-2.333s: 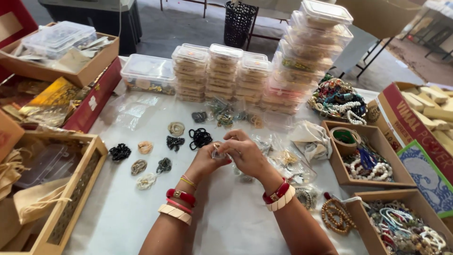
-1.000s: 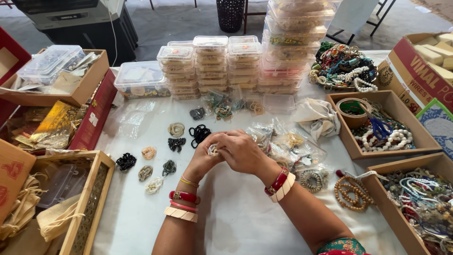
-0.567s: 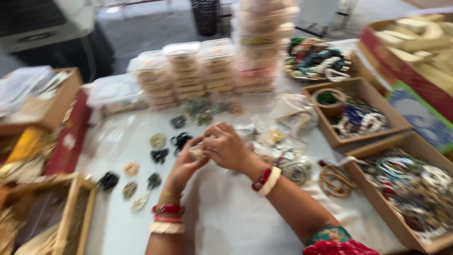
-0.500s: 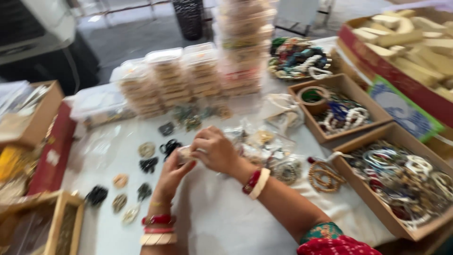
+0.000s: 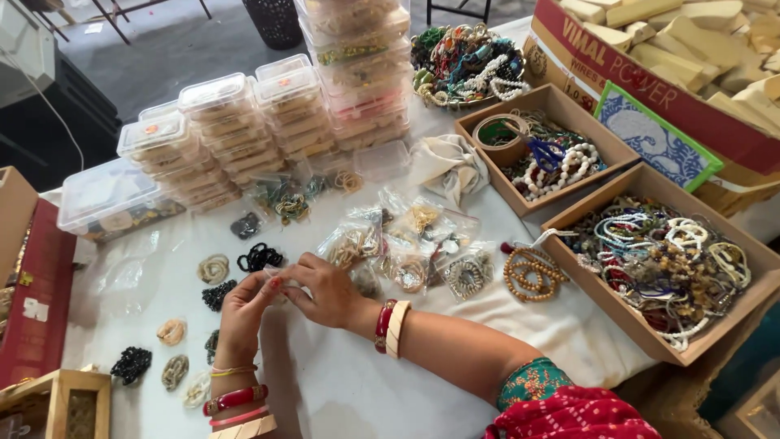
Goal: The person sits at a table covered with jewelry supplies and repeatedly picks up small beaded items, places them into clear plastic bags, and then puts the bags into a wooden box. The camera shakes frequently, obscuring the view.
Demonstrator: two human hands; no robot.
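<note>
Beaded coils sorted on white cloth, one small piece between both hands.
Left hand (image 5: 244,305) and right hand (image 5: 325,289) pinching a tiny item (image 5: 280,280) at fingertips, too small to identify. Finished coils (image 5: 213,268) laid out left of left hand; bagged beads (image 5: 406,252) just beyond right hand, unsorted. Bare table (image 5: 341,382) nearer; boxes (image 5: 658,260) crowding far right.

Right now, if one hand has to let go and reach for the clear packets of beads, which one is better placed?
Right, probably. The right hand lies nearest the clear packets, which spread out on its side of the table. The left hand sits toward the loose bead coils and would have to cross over.
</note>
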